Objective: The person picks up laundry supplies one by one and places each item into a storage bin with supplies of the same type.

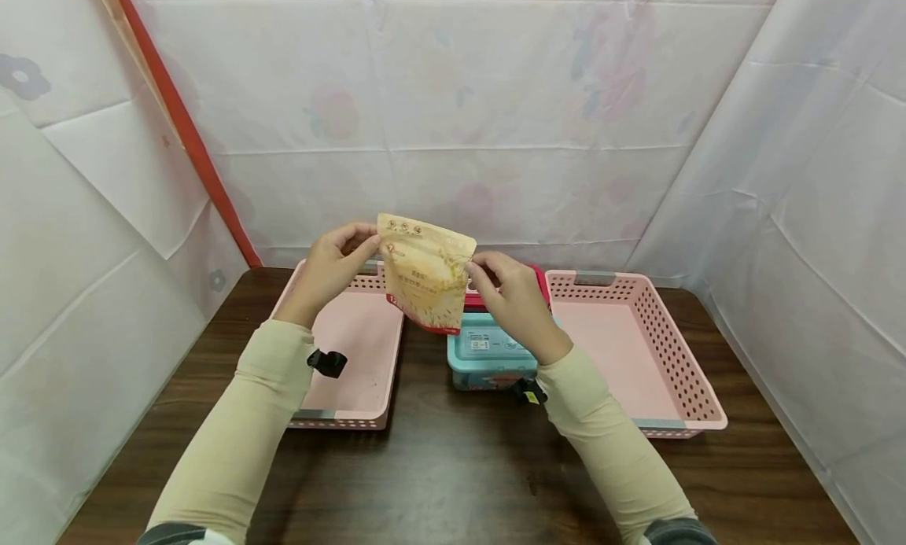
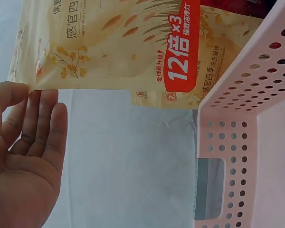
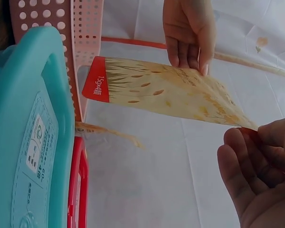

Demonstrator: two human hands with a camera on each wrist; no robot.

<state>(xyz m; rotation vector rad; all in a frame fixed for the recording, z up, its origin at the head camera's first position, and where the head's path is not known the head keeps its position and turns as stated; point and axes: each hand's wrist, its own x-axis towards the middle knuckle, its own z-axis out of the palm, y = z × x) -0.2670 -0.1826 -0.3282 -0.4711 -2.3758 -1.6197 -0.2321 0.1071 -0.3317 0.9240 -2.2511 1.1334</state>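
Note:
A cream-yellow printed pouch (image 1: 425, 274) with a red bottom band is held up above the table between both hands. At its left upper edge, my left hand (image 1: 333, 270) pinches it between thumb and fingers. My right hand (image 1: 517, 301) pinches the opposite upper corner. Its printed front (image 2: 114, 42) faces the left wrist camera in part. Behind it in that view, a second pouch of like print (image 2: 218, 42) shows partly; the held one hides the rest. Below and behind the right hand stands a teal lidded box (image 1: 484, 356), with a red-edged box (image 1: 541, 284) farther back.
A pink perforated basket (image 1: 354, 352) stands on the left of the dark wooden table (image 1: 453, 466), another pink basket (image 1: 658, 333) on the right. The boxes stand between them. White patterned sheets (image 1: 495, 81) enclose the back and sides.

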